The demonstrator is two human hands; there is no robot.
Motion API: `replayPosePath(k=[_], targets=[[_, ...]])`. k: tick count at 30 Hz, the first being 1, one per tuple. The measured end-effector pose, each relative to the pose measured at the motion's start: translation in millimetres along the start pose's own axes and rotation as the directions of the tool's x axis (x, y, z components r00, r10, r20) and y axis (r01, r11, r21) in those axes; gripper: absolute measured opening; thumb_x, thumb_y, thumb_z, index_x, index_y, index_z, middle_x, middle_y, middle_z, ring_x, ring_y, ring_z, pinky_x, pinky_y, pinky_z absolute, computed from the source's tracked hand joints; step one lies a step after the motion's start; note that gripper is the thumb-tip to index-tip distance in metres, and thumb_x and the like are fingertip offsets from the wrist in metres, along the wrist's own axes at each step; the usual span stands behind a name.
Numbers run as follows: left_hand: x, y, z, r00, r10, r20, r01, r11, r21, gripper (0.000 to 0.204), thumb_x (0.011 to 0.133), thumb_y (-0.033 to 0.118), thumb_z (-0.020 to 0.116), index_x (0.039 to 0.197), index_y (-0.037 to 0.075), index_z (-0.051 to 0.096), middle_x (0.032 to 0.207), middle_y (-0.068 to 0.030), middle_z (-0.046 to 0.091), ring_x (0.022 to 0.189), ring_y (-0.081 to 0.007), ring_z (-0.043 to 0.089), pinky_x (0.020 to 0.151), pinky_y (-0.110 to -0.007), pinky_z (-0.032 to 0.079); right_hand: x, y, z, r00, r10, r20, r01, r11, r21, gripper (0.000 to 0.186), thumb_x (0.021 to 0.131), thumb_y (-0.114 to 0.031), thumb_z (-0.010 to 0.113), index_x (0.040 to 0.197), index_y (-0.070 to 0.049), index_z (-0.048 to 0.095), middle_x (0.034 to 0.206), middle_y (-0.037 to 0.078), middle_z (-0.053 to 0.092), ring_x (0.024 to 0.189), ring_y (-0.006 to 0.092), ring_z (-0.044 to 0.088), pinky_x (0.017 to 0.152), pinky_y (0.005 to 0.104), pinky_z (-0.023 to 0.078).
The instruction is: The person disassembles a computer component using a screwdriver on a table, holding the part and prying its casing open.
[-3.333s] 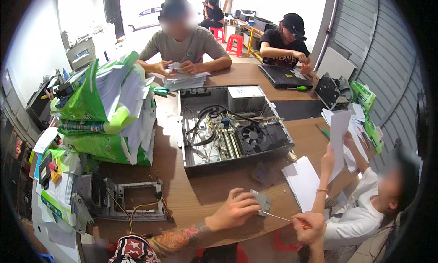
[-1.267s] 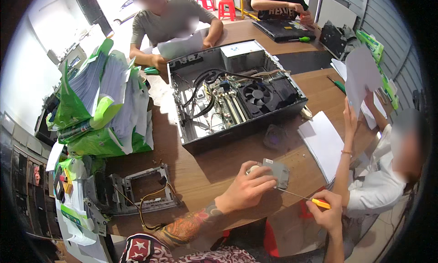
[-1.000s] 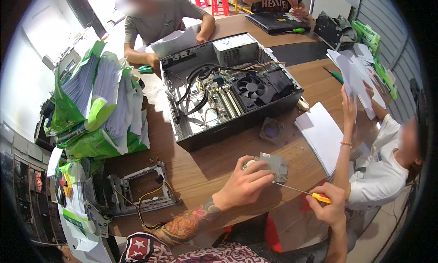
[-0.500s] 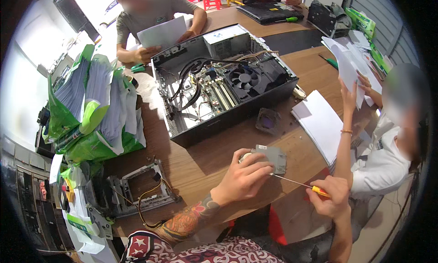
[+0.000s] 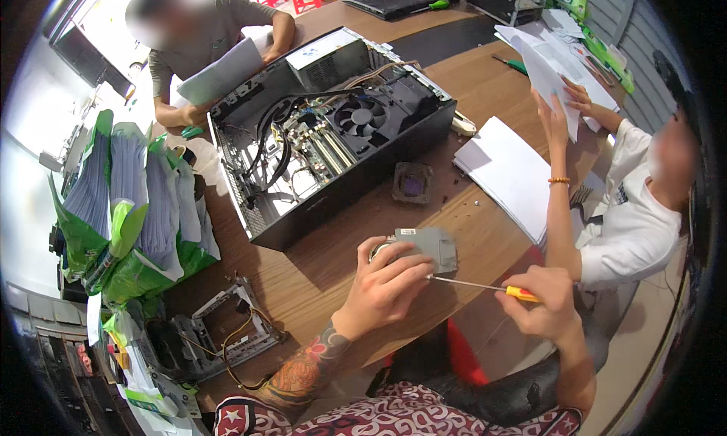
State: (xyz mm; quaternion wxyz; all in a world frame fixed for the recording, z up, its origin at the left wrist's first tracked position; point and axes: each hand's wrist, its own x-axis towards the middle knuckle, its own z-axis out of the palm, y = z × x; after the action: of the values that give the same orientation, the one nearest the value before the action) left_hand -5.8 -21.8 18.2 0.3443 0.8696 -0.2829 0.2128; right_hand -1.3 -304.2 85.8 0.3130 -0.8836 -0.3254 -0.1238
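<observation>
My left hand is curled over a small grey metal part on the table near me, pressing it down, with part of a round piece showing under the fingers. My right hand grips a screwdriver with a yellow handle; its long shaft reaches leftward to the lower edge of the part, by my left fingers. Beyond them lie a small dusty square piece with a purple centre and an open desktop computer case with fan, cables and board. A grey plastic frame with wires lies left of my forearm.
Green-wrapped paper stacks rise at the left. Two co-workers, one opposite, one at right, hold sheets above the wooden table. Loose sheets, a black laptop and green-handled tools also lie about.
My view has shifted, so the scene sits differently. My hands stay at the metal part with the screwdriver. The co-worker opposite has raised a sheet from the pile.
</observation>
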Motion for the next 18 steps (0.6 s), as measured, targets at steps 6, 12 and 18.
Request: replayPosePath(k=[6,12,18], targets=[[2,-1,2,1.0,-0.023,-0.008,0.023,1.0,0.018,0.03,0.078,0.007,0.074,0.107,0.012,0.071,0.113,-0.0021,0.073,0.114,-0.0276,0.061,0.105,-0.049,0.035,4,4,-3,0.999,0.032,-0.018,-0.031,0.999,0.032,0.019,0.071,-0.01,0.086,0.078,-0.005,0.069,0.065,0.007,0.063,0.052,0.0232,0.061,0.049,0.032,0.045],[3,2,1,1.0,-0.017,-0.018,0.017,1.0,-0.01,0.033,0.073,0.003,0.073,0.105,0.009,0.072,0.112,-0.0059,0.073,0.112,-0.0295,0.062,0.105,-0.049,0.037,1,13,-5,0.993,0.112,0.022,-0.115,0.977,0.177,0.019,0.076,-0.012,0.085,0.08,-0.003,0.069,0.07,0.008,0.067,0.057,0.0214,0.065,0.054,0.0309,0.05],[2,3,2,0.999,-0.022,-0.022,0.022,1.0,-0.015,0.031,0.072,0.001,0.073,0.103,0.007,0.072,0.111,-0.0074,0.074,0.111,-0.0312,0.063,0.105,-0.049,0.038,-1,15,3,0.921,0.361,-0.147,-0.329,0.922,0.203,0.016,0.088,-0.014,0.077,0.092,-0.001,0.067,0.075,0.011,0.069,0.066,0.0217,0.07,0.06,0.0314,0.052]])
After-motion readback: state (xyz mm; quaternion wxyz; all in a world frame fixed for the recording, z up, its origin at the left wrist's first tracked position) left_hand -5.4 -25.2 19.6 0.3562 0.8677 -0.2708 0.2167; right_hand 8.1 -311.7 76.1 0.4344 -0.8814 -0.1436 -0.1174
